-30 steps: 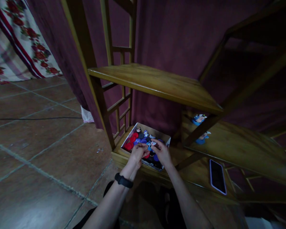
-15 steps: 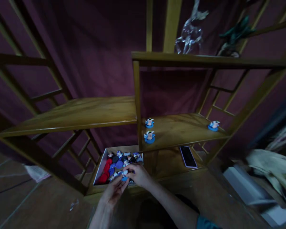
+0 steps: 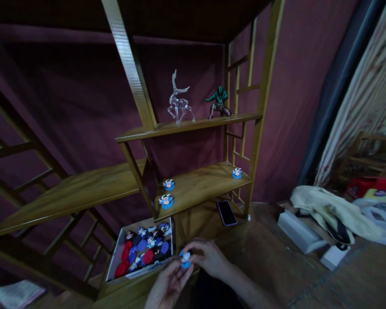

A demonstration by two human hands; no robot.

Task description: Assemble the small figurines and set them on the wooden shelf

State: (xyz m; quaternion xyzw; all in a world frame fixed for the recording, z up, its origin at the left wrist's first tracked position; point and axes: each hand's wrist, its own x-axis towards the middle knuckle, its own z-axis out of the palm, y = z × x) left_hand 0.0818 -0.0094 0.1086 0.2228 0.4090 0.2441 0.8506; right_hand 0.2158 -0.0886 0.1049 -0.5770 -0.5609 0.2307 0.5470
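Between my two hands is a small figurine (image 3: pixel 185 259) with a white body and blue base, held just in front of the shelf unit. My right hand (image 3: pixel 210 258) pinches it from the right with thumb and fingers. From below and left, the closed fingertips of my left hand (image 3: pixel 170 285) grip its base. Left of them, a shallow cardboard box (image 3: pixel 116 257) holds several similar figurines and red, purple and black discs. On the shelf (image 3: pixel 199 186) above stand three blue-based figurines: one at the back left (image 3: pixel 169 184), one at the front left (image 3: pixel 166 201), one at the right (image 3: pixel 237 173).
A phone (image 3: pixel 227 213) lies on the bottom board, right of the box. Higher up stand a clear glass deer (image 3: pixel 179 103) and a green crouching figure (image 3: pixel 220 102). Pale cloth (image 3: pixel 334 210) and a white box (image 3: pixel 300 231) lie on the floor at right.
My hands have moved from over the box to its right, carrying the figurine. A red disc now shows where they were. The view has turned right and up.
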